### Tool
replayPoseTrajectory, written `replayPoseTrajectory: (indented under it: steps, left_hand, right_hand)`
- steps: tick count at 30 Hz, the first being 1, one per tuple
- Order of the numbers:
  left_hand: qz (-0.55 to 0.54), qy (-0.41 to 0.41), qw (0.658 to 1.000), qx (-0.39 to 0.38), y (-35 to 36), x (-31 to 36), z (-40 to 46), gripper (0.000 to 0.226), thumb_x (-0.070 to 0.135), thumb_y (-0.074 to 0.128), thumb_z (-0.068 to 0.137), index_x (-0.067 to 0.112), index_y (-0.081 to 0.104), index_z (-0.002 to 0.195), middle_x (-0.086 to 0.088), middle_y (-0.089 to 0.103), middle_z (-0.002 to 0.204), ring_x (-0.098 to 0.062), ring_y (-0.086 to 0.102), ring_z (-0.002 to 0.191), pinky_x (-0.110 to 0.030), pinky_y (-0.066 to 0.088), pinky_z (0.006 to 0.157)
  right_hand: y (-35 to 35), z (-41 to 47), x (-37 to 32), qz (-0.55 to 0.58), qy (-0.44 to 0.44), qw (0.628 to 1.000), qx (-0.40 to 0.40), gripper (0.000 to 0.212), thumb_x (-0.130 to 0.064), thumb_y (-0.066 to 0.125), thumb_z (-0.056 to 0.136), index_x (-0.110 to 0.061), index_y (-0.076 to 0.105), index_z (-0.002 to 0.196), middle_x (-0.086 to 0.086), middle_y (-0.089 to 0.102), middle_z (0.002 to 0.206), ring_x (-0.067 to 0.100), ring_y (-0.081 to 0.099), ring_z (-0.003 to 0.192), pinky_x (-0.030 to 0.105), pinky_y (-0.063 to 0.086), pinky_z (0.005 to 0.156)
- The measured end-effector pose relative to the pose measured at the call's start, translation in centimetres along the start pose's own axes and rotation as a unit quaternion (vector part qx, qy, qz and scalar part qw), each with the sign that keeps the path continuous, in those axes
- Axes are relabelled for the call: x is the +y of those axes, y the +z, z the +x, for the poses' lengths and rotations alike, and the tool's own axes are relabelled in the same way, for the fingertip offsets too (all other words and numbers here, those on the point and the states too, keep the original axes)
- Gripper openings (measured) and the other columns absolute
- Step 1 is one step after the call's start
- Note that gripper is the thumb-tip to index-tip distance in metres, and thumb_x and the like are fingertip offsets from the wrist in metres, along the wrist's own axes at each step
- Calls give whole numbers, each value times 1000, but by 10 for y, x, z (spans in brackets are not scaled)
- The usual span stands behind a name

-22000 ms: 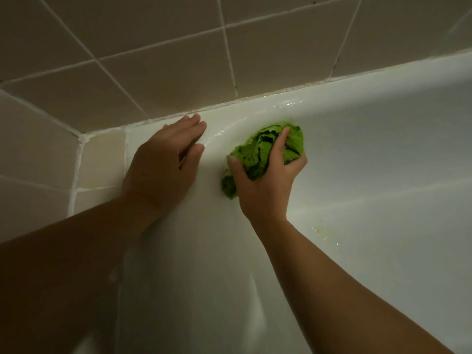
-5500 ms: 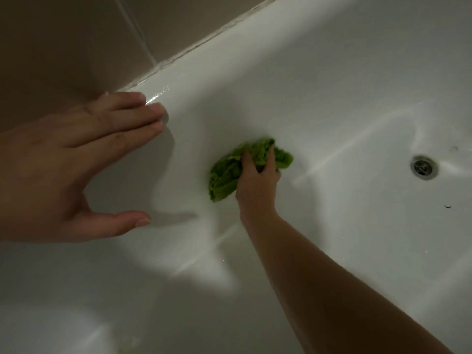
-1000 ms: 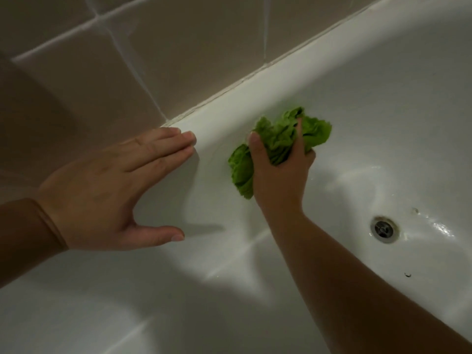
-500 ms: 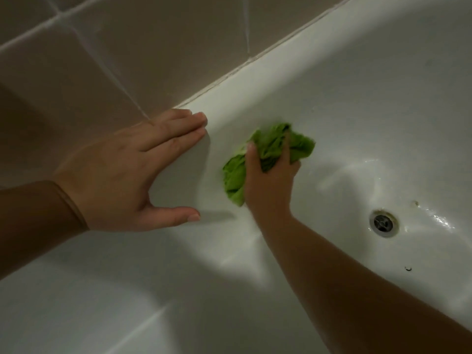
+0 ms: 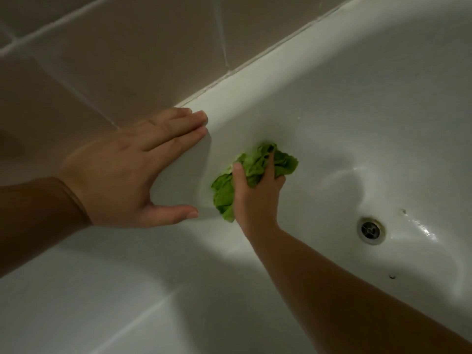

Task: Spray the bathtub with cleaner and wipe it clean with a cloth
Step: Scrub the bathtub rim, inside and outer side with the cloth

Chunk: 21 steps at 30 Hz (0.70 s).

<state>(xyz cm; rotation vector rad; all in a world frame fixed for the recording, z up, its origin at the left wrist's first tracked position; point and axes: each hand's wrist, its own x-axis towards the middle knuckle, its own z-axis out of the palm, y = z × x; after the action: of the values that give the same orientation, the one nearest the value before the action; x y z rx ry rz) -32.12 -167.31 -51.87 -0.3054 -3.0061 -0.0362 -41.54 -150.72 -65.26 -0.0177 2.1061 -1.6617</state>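
Note:
The white bathtub (image 5: 357, 103) fills most of the view, with its rim running along the tiled wall. My right hand (image 5: 258, 198) grips a crumpled green cloth (image 5: 258, 164) and presses it against the tub's inner side wall, below the rim. My left hand (image 5: 127, 169) lies flat on the tub's rim and upper wall, fingers straight and together, thumb spread out below. No spray bottle is in view.
Beige wall tiles (image 5: 127, 47) with pale grout border the tub at the top left. A round metal drain (image 5: 370, 229) sits in the tub floor at the right, with a few dark specks (image 5: 392, 276) nearby. Wet glints show beside the drain.
My right hand has slid the cloth down the tub wall from just under the rim. My left hand stays flat on the rim.

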Motion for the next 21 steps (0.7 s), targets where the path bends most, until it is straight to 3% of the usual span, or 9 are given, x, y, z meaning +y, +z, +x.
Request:
replayPoseTrajectory:
  steps: [3,7,11,15,18,21]
  left_hand:
    - [-3,2,1000,-2,0,1,5,107,73,66,82,-4,40,152,-19,38,161,-36,37,149,-58,41,114]
    - [8,8,1000,-7,1,0,5,109,72,67,82,-5,37,154,-20,36,161,-37,35,150,-57,38,116]
    - [8,9,1000,-9,2,1,7,110,71,69,81,-5,37,153,-21,35,162,-38,35,150,-60,38,115]
    - [10,6,1000,-5,2,1,8,110,71,69,81,-5,37,154,-21,35,161,-39,35,149,-61,39,114]
    - [7,6,1000,5,4,1,8,108,70,69,81,-5,39,153,-21,37,160,-39,37,148,-62,39,113]
    - [13,9,1000,15,6,1,8,107,69,70,81,-5,40,152,-21,38,160,-39,38,148,-62,40,113]
  right_hand:
    - [3,-11,-18,40,2,999,-17,84,-47,68,95,-36,21,163,7,30,149,26,45,134,23,37,107]
    - [-16,22,-26,17,-50,998,33,81,-47,65,97,-34,20,163,7,29,146,27,46,130,24,40,103]
    - [-22,28,-13,6,27,1000,2,80,-47,60,100,-32,15,164,13,27,151,33,48,130,24,38,94]
    - [-17,18,-15,12,40,998,-48,84,-47,64,98,-30,15,165,13,26,155,32,46,135,22,32,97]
    - [-24,32,-17,7,15,1000,-14,84,-48,65,97,-36,16,164,9,23,156,30,43,138,25,34,106]
    - [-28,42,-5,-11,15,1000,6,80,-49,60,99,-38,14,163,9,22,157,32,47,134,26,36,97]
